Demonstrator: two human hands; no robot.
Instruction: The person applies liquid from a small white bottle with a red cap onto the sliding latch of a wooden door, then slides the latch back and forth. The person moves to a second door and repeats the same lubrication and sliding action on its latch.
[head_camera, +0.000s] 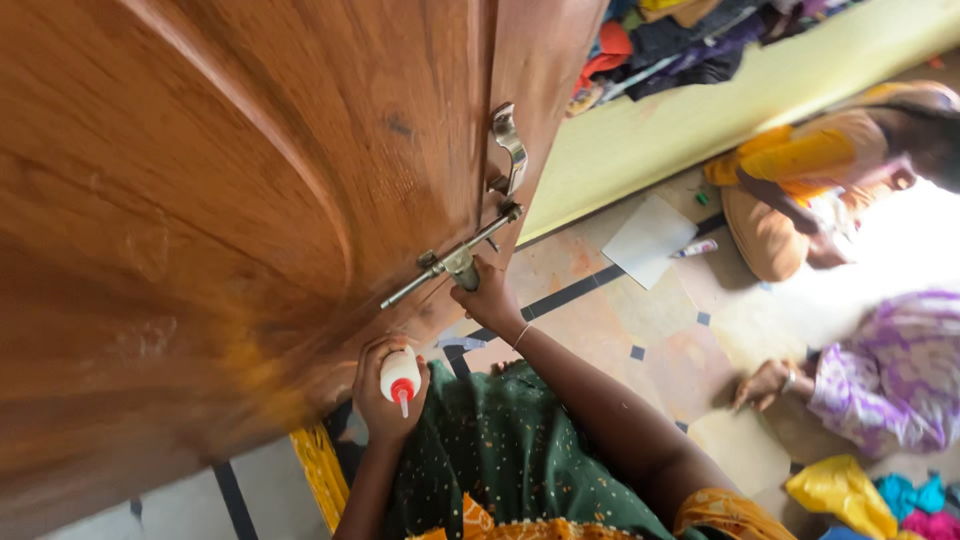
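Note:
A large brown wooden door (220, 200) fills the left of the head view. A metal slide bolt (450, 262) and a metal latch handle (508, 150) are fixed near its edge. My right hand (487, 293) grips the knob of the slide bolt. My left hand (385, 395) holds a small white bottle (400, 378) with a red nozzle, close to the door's lower part. My green patterned garment (500, 450) shows below.
Two other people sit on the tiled floor (640, 340) at right, one in orange (800, 170), one in purple (890, 370). A white sheet (648, 240) lies on the floor by a yellow wall (700, 110). Piles of coloured cloth (860, 495) lie at bottom right.

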